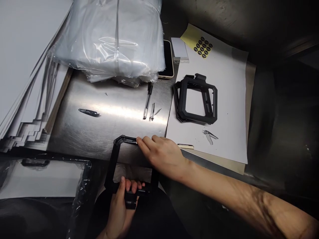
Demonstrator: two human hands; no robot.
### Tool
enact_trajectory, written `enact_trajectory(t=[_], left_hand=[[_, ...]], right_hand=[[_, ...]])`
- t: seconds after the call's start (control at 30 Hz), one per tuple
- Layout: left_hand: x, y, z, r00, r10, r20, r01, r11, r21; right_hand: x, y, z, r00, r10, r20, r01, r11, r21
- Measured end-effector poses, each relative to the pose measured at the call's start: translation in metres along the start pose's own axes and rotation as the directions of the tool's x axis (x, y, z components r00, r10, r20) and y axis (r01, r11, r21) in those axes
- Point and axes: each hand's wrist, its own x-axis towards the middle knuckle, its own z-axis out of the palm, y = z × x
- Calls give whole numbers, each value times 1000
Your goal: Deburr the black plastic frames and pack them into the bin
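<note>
My left hand (124, 196) is wrapped around the lower bar of a black plastic frame (114, 162), with the thumb laid over it. The frame is roughly rectangular with cut corners and an open middle, and a dark block hangs below its lower bar. My right hand (163, 154) is closed at the frame's upper bar, its fingertips close against the inner channel. A slim cream-coloured handle (185, 146) sticks out behind the right hand, in line with its grip. The working end of that tool is hidden by the fingers.
A similar black frame (196, 99) sits on white paper (231, 99), with dark-and-silver clippers (210, 135) and a sticker sheet (189, 35). A pen (148, 101), small metal pieces (153, 113) and a dark slim piece (89, 112) lie on the metal table (112, 122). Bagged plastic sleeves (112, 39) partly cover a phone (169, 61).
</note>
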Motion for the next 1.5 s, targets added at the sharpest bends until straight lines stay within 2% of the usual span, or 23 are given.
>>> enact_trajectory(t=[0.27,0.53,0.7,1.17,1.27,1.37,1.5], left_hand=[[0,-1,-1,1000,18,20,-18,1000,-7],[-2,1,3,1000,12,-18,-12,1000,8],[-4,2,6,999,13,-33,-12,1000,9],[-4,2,4,999,-38,-36,40,997,65],[-3,0,4,999,-28,-16,29,997,71],[-1,-1,2,1000,-9,21,7,997,74],[-2,2,0,998,-28,49,24,996,82]], right_hand=[[1,0,3,1000,-1,-5,1,1000,-10],[4,-10,-5,1000,-6,-9,5,997,-83],[5,-14,-15,997,-21,71,26,997,-75],[-2,-9,-24,981,79,175,-80,997,-2],[1,-2,-26,961,99,257,-120,990,69],[9,14,-25,936,44,351,-126,969,214],[20,34,-22,892,30,451,-232,886,401]])
